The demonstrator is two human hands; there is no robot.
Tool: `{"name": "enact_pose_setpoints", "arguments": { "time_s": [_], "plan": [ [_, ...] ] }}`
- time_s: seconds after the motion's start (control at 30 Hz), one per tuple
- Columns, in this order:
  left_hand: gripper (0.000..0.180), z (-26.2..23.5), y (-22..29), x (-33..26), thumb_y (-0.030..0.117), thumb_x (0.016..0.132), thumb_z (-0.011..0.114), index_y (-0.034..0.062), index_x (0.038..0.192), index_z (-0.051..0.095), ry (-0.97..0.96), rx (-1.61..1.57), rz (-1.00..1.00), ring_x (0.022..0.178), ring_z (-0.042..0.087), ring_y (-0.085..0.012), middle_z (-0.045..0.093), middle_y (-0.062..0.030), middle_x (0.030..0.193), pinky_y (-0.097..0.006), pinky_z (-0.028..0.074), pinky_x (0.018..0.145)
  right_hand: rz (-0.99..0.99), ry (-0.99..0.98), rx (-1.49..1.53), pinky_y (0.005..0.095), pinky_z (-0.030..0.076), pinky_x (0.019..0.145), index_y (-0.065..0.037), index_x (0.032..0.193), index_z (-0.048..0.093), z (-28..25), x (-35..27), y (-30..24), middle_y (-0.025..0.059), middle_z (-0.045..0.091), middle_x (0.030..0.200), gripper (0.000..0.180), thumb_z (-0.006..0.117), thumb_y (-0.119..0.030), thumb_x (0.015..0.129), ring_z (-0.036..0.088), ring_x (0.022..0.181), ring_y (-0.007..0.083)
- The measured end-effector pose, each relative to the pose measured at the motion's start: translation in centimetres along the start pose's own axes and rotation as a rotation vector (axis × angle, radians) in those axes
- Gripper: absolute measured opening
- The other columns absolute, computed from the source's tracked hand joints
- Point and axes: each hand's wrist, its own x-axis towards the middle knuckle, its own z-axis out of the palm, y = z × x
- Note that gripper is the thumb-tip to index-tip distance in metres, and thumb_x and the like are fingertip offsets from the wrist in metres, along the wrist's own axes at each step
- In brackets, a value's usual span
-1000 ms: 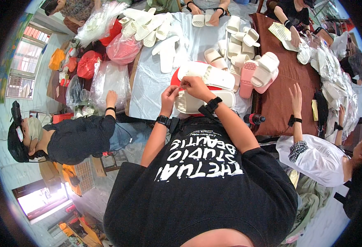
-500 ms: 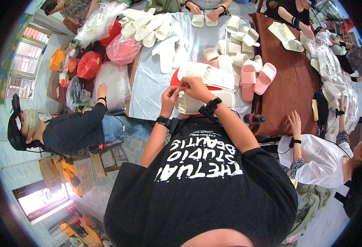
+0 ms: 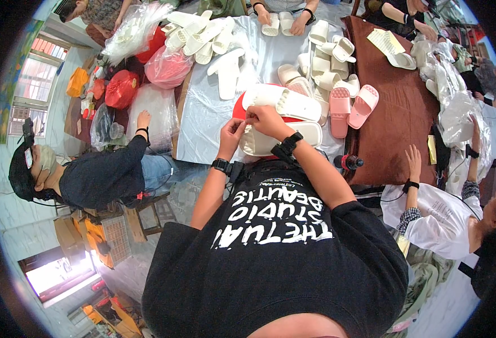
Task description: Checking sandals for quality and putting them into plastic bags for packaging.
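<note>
Slippers (image 3: 264,142), cream pair, lie side by side under and right of the pinch, long axes roughly left-right. Right hand (image 3: 266,120) is nearer, bridging them; left hand (image 3: 233,134) is at their left end. Both grips narrow, fingertips together; can't tell if anything's held.

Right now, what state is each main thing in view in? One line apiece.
Left hand, fingertips pinched; anything held is too small to tell.
Right hand, fingertips pinched; likewise unclear.
White slippers by the hands, lying side by side.
Pink slippers, side by side, straps up.
White slipper heap, loosely piled.
Brown cloth, spread out, slightly wrinkled.
Pink-red bundle, wrapped in clear plastic.
</note>
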Motion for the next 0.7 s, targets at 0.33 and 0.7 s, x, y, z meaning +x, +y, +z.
{"name": "enact_pose_setpoints", "arguments": {
  "time_s": [0.33, 0.7],
  "plan": [
    [0.012, -0.17, 0.22, -0.27, 0.013, 0.098, 0.067, 0.0014, 0.096, 0.066, -0.011, 0.052, 0.014, 0.073, 0.056, -0.0031, 0.064, 0.0029, 0.083, -0.021, 0.046, 0.068, -0.014, -0.038, -0.081, 0.0440, 0.053, 0.071, -0.003, 0.085, 0.069, 0.06, 0.21, -0.38, 0.0164, 0.071, 0.079, 0.009, 0.071, -0.009, 0.078, 0.069, 0.077, 0.0358],
    [0.012, -0.57, 0.58, -0.40, 0.012, 0.097, 0.069, 0.0011, 0.093, 0.066, -0.025, 0.084, -0.019, 0.071, 0.055, -0.0030, 0.065, 0.0029, 0.080, -0.021, 0.046, 0.066, -0.022, -0.029, -0.110, 0.0437, 0.053, 0.070, -0.005, 0.082, 0.070, 0.41, 0.16, -0.29, 0.0149, 0.070, 0.077, 0.008, 0.072, -0.009, 0.075, 0.069, 0.075, 0.0346]
  ]
}}
